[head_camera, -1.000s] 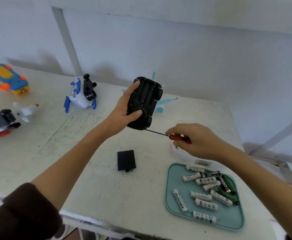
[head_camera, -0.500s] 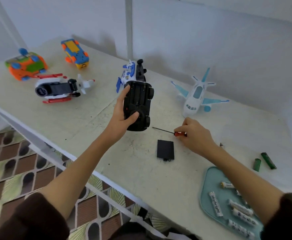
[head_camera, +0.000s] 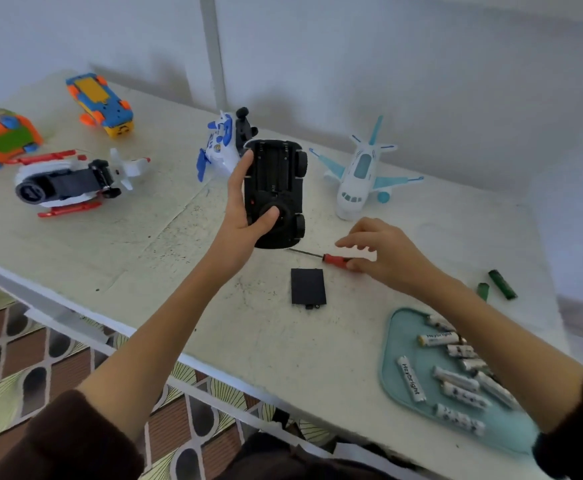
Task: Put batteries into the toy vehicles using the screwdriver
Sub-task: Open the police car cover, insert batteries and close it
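Note:
My left hand [head_camera: 243, 221] grips a black toy car [head_camera: 278, 183] upside down above the table, its open battery bay facing me. The car's black battery cover [head_camera: 308, 286] lies flat on the table below. A red-handled screwdriver [head_camera: 333, 260] lies on the table beside it, tip pointing left. Over the handle's end my right hand [head_camera: 388, 256] hovers with spread, relaxed fingers and the thumb touching the handle. A teal tray [head_camera: 399, 336] at the front right holds several white batteries [head_camera: 456, 377].
Two green batteries [head_camera: 501, 285] lie right of my right hand. Toys stand at the back: a white-blue airplane [head_camera: 359, 178], a blue-white toy [head_camera: 218, 147], a red-white helicopter [head_camera: 65, 183], an orange car [head_camera: 2, 140], a blue-orange vehicle [head_camera: 101, 103]. The table's front edge runs diagonally.
My right hand has laid the screwdriver on the table and loosened its fingers from it. My view has swung left and back; the left hand keeps holding the car.

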`<state>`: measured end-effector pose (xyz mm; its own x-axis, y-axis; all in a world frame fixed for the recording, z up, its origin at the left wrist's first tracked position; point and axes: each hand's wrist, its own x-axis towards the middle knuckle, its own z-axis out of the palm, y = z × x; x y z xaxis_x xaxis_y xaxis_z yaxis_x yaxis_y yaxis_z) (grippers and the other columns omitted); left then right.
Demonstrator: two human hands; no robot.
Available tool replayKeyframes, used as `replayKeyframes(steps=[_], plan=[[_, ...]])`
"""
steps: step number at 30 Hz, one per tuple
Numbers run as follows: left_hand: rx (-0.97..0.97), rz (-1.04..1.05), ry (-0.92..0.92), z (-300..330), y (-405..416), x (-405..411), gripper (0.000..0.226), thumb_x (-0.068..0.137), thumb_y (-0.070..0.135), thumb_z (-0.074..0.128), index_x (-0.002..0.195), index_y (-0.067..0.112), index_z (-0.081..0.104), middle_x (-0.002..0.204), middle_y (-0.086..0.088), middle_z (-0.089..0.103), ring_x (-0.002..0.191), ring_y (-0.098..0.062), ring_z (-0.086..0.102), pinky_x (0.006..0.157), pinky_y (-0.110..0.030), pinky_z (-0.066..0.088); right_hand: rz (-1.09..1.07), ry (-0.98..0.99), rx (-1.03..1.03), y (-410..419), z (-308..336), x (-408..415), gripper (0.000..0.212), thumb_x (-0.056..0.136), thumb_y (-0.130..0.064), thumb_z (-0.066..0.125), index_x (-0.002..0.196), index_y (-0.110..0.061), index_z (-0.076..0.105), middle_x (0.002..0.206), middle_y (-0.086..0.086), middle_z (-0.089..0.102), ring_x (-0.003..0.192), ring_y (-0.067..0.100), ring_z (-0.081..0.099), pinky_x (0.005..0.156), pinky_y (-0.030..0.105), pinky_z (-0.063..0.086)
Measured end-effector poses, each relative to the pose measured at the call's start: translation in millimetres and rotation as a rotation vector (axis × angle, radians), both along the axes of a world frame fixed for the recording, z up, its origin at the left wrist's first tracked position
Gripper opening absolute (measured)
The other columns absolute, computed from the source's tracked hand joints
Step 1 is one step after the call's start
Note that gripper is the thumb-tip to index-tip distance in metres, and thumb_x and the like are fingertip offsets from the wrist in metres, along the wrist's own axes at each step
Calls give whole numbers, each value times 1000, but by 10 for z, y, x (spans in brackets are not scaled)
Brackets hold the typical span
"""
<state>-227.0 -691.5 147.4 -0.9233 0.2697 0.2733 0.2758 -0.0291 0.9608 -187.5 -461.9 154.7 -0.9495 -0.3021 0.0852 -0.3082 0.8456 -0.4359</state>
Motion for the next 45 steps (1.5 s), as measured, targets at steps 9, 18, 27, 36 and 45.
replayKeyframes(steps=[9,18,27,36,45], plan=[[18,-287,103,140,916,-24,66,98,-5,44,143,26,8,149,-5,31,124,-17,53,92,-20,47,85,-164,-14,502,149,887,22,72,-18,76,94,-16,73,75,-8,54,60,-2,47,61,10,39],[16,-470,137,106,1487,-26,68,96,-4,46,144,25,7,152,-10,23,130,-26,47,100,-29,46,40,-408,186,581,21,1282,60,73,-40,73,128,-30,52,94,-10,42,90,5,40,81,29,41],[3,-500,133,41,1590,-75,70,94,3,51,144,28,10,156,-15,16,135,-32,40,109,-45,41,47,-401,206,528,-41,1289,55,75,-37,71,124,-24,49,101,-9,43,86,3,37,80,31,45],[-10,-453,85,-5,1551,-69,67,92,10,52,145,32,17,157,-5,17,137,-22,39,108,-34,42,-286,-136,-1035,678,408,1061,51,63,13,65,98,-13,39,79,10,64,70,22,62,57,35,51],[12,-463,49,31,1567,-1,67,91,16,55,137,52,23,153,-5,27,132,-19,45,103,-32,47,-496,241,-903,824,767,386,28,81,2,65,96,-13,47,80,12,63,62,19,63,60,27,49]])
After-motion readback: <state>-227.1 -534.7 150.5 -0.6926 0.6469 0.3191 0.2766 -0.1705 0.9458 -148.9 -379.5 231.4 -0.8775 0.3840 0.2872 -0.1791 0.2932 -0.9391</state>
